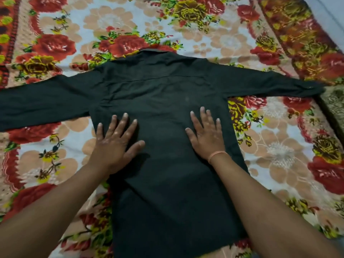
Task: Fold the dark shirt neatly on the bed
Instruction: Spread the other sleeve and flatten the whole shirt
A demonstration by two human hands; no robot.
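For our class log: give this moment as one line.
dark shirt: spread flat, sleeves out, unfolded | left hand: flat on shirt | right hand: flat on shirt

two bare forearms show from the lower edge, the left arm [55,207] and the right arm [270,202], uncovered as far as the frame cuts them. the left hand [115,144] and right hand [206,135] are bare too, with short nails. round the right wrist sits a thin thread band [216,154], pale orange, a single strand lying slightly slanted across it.
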